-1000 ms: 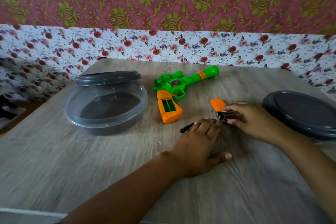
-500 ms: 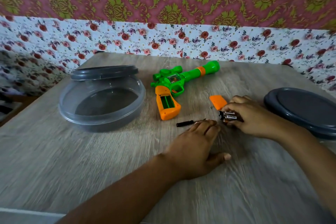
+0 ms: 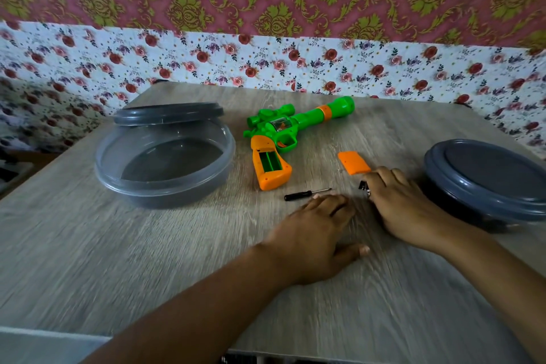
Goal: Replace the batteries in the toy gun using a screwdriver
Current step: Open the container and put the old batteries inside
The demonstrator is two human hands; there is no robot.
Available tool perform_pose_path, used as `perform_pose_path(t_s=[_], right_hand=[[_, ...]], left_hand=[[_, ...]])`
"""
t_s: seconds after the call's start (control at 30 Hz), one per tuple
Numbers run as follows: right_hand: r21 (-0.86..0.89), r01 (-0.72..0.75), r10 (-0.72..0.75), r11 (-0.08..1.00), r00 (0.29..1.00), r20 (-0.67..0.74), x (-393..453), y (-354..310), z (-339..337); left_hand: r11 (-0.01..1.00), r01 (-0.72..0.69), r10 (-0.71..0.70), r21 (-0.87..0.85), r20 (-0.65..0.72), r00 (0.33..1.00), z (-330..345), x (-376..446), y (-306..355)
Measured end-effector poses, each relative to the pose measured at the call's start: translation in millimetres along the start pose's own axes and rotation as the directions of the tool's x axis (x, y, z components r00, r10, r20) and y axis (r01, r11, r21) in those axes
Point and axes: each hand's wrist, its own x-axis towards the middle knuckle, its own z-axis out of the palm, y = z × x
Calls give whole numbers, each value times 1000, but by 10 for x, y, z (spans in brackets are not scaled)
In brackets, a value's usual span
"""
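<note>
While the green and orange plastic toy gun (image 3: pixel 283 139) lies up and left of both hands, open grip compartment facing up, barrel pointing right, the right hand (image 3: pixel 404 204) curls around small dark batteries (image 3: pixel 364 187) (barely visible). Its flat orange cover (image 3: pixel 353 162) lies just beyond that hand; the left hand (image 3: pixel 313 233) rests flat and empty, fingertips beside the small black-handled screwdriver (image 3: pixel 305 194).

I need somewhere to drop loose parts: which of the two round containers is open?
The clear container left of the toy gun is open; its grey lid leans on its far rim. The container by the right hand has its lid on.
</note>
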Motion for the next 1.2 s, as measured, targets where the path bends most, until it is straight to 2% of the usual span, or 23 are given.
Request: perform_pose_path(t_s=[0.27,0.43,0.53,0.67,0.83,0.97,1.1,1.2], right_hand=[[-61,-7,7,998,1000,7,6,-12,-8],[-114,-1,4,993,1000,19,-22,-47,-60],[-28,-18,18,999,1000,8,-1,-52,-95],[109,18,-19,994,1000,7,111,-193,-231],[317,207,-164,926,974,-155,447,-778,-650],[396,365,-302,843,929,-214,737,-1374,-975],[467,421,-409,777,903,-133,973,-1861,-1097],[424,424,-441,800,895,-64,1133,-2119,-1050]], left_hand=[[1000,9,-9,4,2,1000,-4,-2,9],[1000,8,-8,-7,-42,999,-62,-38,7],[1000,6,-3,25,-138,990,-240,-133,-39],[994,94,-75,55,-283,956,-539,-386,-267],[942,292,-196,164,-436,878,-822,-837,-768],[890,455,-371,41,-518,771,-950,-1155,-1100],[815,570,-536,-106,-511,672,-922,-1348,-1299],[743,619,-659,-256,-441,609,-850,-1429,-1370]])
